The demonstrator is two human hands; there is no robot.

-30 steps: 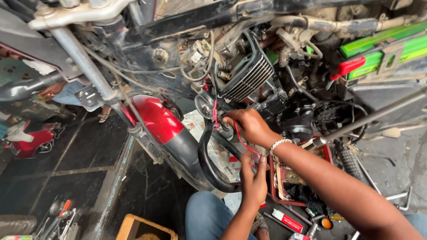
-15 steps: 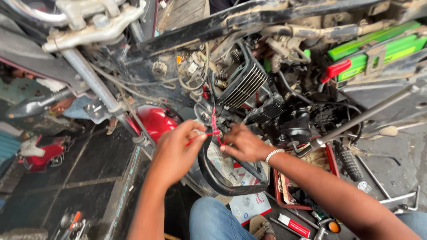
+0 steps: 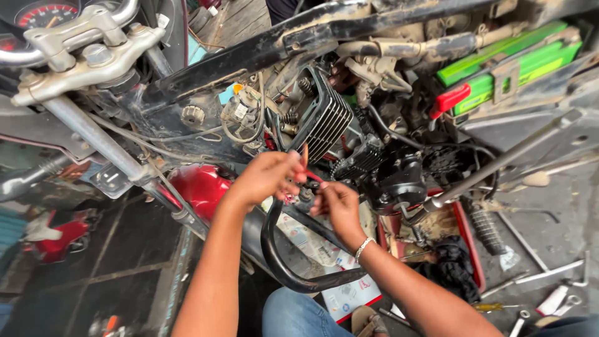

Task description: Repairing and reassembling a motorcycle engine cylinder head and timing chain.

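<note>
Both hands met in front of the motorcycle's finned engine cylinder (image 3: 327, 122): the left hand (image 3: 265, 178) had its fingers curled together, pinching a thin red wire (image 3: 304, 157), while the right hand (image 3: 337, 206) pinched closed on the small fitting (image 3: 304, 195) just below it. They worked just above the curved black crash bar (image 3: 274, 249), beside the red fender (image 3: 199, 187).

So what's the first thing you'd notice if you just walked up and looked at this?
Two bare hands meet in the middle: the left hand and the right hand pinch something small beside the ribbed engine block of a stripped motorcycle. Below them curves a black guard bar, with the red fender to the left. At upper right sits a bright green box.
</note>
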